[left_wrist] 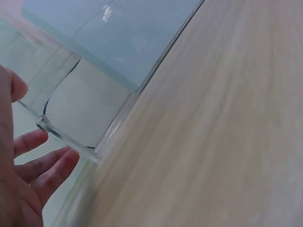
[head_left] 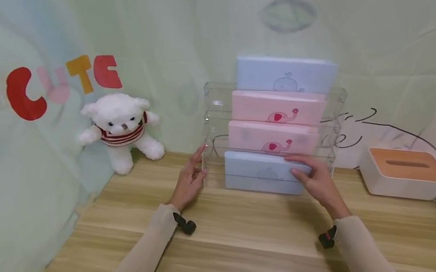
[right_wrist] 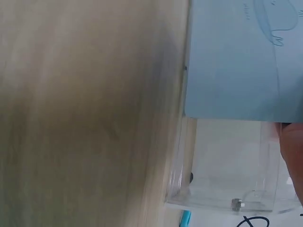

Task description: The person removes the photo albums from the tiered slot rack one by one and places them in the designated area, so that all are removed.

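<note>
A clear acrylic rack (head_left: 218, 132) stands upright on the table, with several tiers. My left hand (head_left: 188, 183) holds its left side panel near the bottom, thumb on one side and fingertips on the other, as the left wrist view also shows (left_wrist: 28, 179). In the lowest tier is a light blue booklet (head_left: 265, 174) with a whale drawing; my right hand (head_left: 318, 180) pinches its upper right corner, thumb in front and fingers behind. Two pink elephant booklets (head_left: 256, 109) fill the middle tiers, and another blue whale booklet (head_left: 258, 73) is at the top.
A white plush bear (head_left: 114, 112) in a striped top sits left of the rack against the wall hanging. To the right, a white tissue box (head_left: 403, 184) with an orange lid is near the wall. Wood-grain table (head_left: 250, 255) extends in front of the rack.
</note>
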`<state>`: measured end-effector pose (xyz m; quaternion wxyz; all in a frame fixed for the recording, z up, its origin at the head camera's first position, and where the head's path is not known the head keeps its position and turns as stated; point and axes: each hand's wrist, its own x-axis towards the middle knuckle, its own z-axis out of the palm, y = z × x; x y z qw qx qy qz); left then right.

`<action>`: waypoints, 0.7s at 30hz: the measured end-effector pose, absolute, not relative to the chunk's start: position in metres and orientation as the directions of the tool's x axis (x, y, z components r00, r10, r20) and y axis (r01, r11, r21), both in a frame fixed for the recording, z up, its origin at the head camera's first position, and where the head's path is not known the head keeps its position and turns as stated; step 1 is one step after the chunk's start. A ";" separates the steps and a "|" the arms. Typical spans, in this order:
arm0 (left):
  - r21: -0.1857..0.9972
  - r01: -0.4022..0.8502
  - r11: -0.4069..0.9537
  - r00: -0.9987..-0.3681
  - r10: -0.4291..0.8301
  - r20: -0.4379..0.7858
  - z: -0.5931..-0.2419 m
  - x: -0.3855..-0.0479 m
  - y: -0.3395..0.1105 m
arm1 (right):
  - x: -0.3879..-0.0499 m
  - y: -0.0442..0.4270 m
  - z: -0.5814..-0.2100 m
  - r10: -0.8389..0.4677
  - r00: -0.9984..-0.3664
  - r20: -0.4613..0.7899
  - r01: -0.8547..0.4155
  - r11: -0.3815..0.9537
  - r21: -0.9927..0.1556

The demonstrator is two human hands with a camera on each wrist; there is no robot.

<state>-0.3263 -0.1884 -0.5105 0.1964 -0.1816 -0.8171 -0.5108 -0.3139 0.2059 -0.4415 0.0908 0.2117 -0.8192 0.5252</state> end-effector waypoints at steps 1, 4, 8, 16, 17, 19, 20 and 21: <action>0.767 0.496 0.407 -0.859 0.102 0.501 -0.510 -0.327 -0.189 | -0.314 0.206 -0.443 -0.242 -0.899 0.365 -0.432 0.352 -0.830; 0.781 0.476 0.405 -0.874 0.124 0.469 -0.509 -0.327 -0.191 | -0.314 0.205 -0.446 -0.213 -0.915 0.344 -0.400 0.349 -0.848; 0.794 0.449 0.410 -0.893 0.159 0.422 -0.511 -0.327 -0.193 | -0.315 0.204 -0.448 -0.189 -0.920 0.344 -0.391 0.356 -0.849; 0.813 0.420 0.402 -0.907 0.188 0.376 -0.509 -0.325 -0.193 | -0.317 0.202 -0.447 -0.144 -0.901 0.409 -0.434 0.293 -0.852; 0.816 0.414 0.404 -0.910 0.186 0.370 -0.509 -0.325 -0.194 | -0.317 0.201 -0.446 -0.137 -0.904 0.406 -0.428 0.295 -0.854; 0.818 0.408 0.405 -0.913 0.182 0.365 -0.508 -0.325 -0.195 | -0.317 0.200 -0.442 -0.117 -0.911 0.396 -0.413 0.305 -0.858; 0.822 0.405 0.401 -0.915 0.181 0.362 -0.508 -0.324 -0.195 | -0.316 0.199 -0.439 -0.106 -0.915 0.389 -0.402 0.306 -0.863; 0.826 0.398 0.400 -0.917 0.179 0.356 -0.508 -0.324 -0.195 | -0.315 0.199 -0.436 -0.096 -0.921 0.377 -0.387 0.309 -0.869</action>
